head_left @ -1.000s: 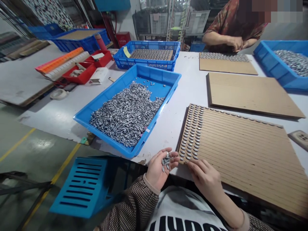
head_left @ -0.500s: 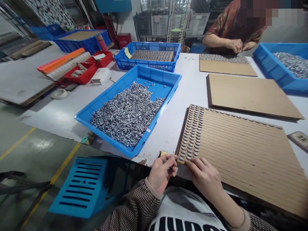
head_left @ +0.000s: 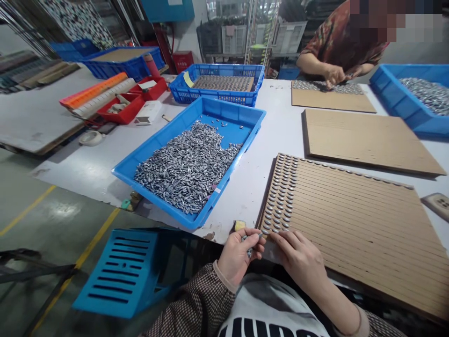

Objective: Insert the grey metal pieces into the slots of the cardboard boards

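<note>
My left hand [head_left: 241,255] is closed around several small grey spindle-shaped pieces [head_left: 249,252]; one pokes out at the fingertips beside the board's near left corner. My right hand [head_left: 301,257] rests at the near edge of the grooved brown board [head_left: 358,220], its fingers pressed together at the bottom of the laid columns. Whatever lies under those fingertips is hidden. Along the board's left side, grey pieces [head_left: 280,192] sit in neat columns, and a line of them runs along the far edge. Left of the board, a blue tray [head_left: 168,145] holds a heap of loose pieces [head_left: 189,164].
Behind my board lies a plain brown board [head_left: 368,138]. Across the table a person's hands [head_left: 336,77] work over another partly covered board [head_left: 329,99]. A blue bin [head_left: 393,100] stands far right, a blue basket [head_left: 213,97] at the back. A yellow sponge-like block [head_left: 240,225] lies near the table edge.
At my left fingertips a grey piece now shows, and more pieces are visible in that palm. My right hand has barely moved. The other person's hands have lowered onto their board.
</note>
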Demonstrator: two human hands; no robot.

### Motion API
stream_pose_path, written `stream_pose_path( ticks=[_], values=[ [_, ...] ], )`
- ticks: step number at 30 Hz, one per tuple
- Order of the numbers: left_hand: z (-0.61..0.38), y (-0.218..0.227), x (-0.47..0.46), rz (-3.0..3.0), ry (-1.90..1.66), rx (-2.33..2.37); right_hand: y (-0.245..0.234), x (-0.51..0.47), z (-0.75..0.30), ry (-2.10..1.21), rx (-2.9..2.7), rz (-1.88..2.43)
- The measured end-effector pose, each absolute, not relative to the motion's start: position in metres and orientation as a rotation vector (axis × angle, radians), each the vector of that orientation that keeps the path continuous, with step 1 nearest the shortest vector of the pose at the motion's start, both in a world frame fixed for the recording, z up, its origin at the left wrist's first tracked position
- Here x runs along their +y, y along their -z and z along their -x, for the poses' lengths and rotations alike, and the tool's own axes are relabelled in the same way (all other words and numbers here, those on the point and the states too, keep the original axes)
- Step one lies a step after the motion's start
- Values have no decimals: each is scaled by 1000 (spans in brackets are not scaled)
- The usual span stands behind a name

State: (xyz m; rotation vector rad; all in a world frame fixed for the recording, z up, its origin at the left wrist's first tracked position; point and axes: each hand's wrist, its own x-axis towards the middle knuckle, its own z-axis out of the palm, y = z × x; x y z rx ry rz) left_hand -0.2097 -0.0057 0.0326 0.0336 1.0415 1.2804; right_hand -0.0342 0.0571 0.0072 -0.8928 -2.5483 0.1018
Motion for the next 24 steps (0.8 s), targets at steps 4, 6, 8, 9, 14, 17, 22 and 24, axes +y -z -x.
stream_pose_path(
  ticks=[4,6,8,9,14,17,22,24],
  values=[
    [206,-31,-7,-112,-1230,1035,-21,56,39,-383,-2405,763],
    [202,-30,-7,-158,-1209,1027,-28,55,43,-489,-2374,671],
    [198,-31,-7,-184,-1190,1029,-32,53,45,-548,-2330,638],
    [197,-31,-7,-185,-1177,1031,-33,52,44,-567,-2302,637],
    [207,-39,-1,-54,-1257,1031,-24,53,25,-505,-2210,747],
    [217,-44,3,19,-1367,1052,-8,56,12,-385,-2270,825],
    [216,-44,2,31,-1323,1040,13,57,7,-195,-2423,822],
    [213,-43,0,37,-1320,1042,14,57,7,-159,-2455,836]
  ],
)
